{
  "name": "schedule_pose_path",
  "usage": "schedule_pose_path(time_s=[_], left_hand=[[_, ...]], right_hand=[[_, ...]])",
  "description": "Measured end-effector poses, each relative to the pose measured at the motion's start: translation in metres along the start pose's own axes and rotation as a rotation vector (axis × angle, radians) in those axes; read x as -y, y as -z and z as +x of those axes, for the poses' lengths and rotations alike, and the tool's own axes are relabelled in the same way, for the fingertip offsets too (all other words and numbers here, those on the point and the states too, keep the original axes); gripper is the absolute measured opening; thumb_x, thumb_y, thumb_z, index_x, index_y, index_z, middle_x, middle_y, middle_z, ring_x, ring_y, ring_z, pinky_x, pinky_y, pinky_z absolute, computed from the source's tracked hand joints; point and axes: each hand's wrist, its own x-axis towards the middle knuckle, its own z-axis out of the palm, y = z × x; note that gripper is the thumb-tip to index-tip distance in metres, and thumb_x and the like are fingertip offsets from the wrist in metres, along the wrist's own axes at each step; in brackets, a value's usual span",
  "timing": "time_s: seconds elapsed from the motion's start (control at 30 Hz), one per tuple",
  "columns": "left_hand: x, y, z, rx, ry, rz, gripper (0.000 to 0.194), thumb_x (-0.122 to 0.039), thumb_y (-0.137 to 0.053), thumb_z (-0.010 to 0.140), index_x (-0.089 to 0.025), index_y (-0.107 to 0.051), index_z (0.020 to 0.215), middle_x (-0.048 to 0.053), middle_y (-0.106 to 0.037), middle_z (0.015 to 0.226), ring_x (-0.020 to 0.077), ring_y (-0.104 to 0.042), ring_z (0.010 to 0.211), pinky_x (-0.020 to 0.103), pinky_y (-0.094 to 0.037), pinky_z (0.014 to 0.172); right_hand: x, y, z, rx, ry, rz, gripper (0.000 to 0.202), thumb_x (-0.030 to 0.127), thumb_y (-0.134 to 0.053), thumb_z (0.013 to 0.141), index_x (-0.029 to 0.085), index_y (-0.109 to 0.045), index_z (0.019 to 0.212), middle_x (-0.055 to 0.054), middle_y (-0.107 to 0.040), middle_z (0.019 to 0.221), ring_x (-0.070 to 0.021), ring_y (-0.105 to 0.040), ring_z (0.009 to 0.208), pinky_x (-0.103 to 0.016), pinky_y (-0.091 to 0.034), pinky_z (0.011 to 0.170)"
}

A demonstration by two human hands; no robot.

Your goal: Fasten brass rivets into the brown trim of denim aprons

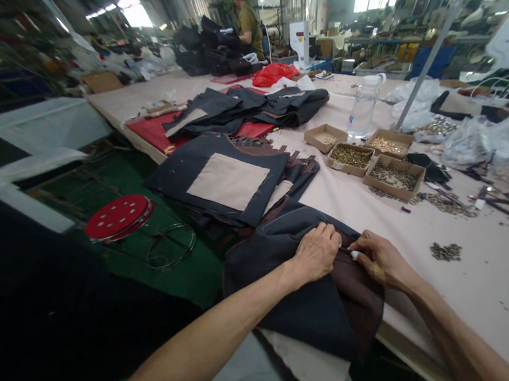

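Observation:
A dark navy fabric piece [280,290] with a brown underside hangs over the front edge of the table. My left hand [318,252] is closed on its upper edge, fingers curled over the cloth. Close beside it, my right hand [375,258] pinches the same edge, with white wrapping on a fingertip. Anything small between the fingertips is hidden. To the left lies a stack of navy fabric panels [172,173], the top one bearing a beige patch [228,182]. A small pile of metal pieces [446,252] sits right of my right hand.
Several cardboard trays of small metal parts [395,176] stand beyond my hands, near a clear plastic jug [364,105]. Behind the trays rises a metal pole [427,63]. A red stool [119,217] is at left. Another person [249,23] works across the table.

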Motion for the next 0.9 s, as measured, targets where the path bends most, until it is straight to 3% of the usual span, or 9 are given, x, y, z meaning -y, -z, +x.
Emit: schedule_pose_path(time_s=[0.27,0.43,0.63,0.9], left_hand=[[0.006,-0.001,-0.001,-0.085,-0.062,-0.045,0.025,-0.006,-0.045,0.087,-0.016,-0.055,0.108,0.01,-0.059,0.107,0.0247,-0.05,0.101,0.037,-0.045,0.088],[0.014,0.003,0.004,-0.119,-0.042,-0.117,0.018,-0.013,-0.047,0.09,-0.019,-0.055,0.104,0.006,-0.059,0.098,0.0235,-0.052,0.094,0.037,-0.042,0.086],[0.013,0.012,0.005,-0.065,-0.032,-0.153,0.017,-0.013,-0.048,0.086,-0.02,-0.055,0.099,0.006,-0.06,0.1,0.0232,-0.052,0.097,0.036,-0.04,0.089],[0.02,0.012,0.011,0.004,0.01,-0.285,0.021,-0.019,-0.055,0.081,-0.021,-0.058,0.102,0.003,-0.064,0.097,0.0201,-0.059,0.093,0.034,-0.044,0.089]], right_hand=[[0.009,0.012,0.002,-0.043,0.05,0.148,0.02,0.019,-0.059,0.084,0.019,-0.075,0.097,-0.004,-0.069,0.087,-0.016,-0.058,0.071,-0.027,-0.043,0.066],[0.01,0.019,0.011,-0.081,-0.003,0.227,0.021,0.022,-0.062,0.082,0.018,-0.077,0.098,-0.003,-0.074,0.086,-0.0146,-0.056,0.066,-0.026,-0.04,0.061],[0.013,0.026,0.014,0.023,-0.043,0.435,0.022,0.029,-0.068,0.081,0.015,-0.078,0.095,-0.004,-0.074,0.084,-0.0161,-0.058,0.072,-0.026,-0.041,0.064],[0.016,0.018,0.016,0.061,-0.143,0.489,0.016,0.018,-0.07,0.07,0.014,-0.076,0.084,-0.001,-0.067,0.069,-0.0123,-0.053,0.062,-0.024,-0.039,0.058]])
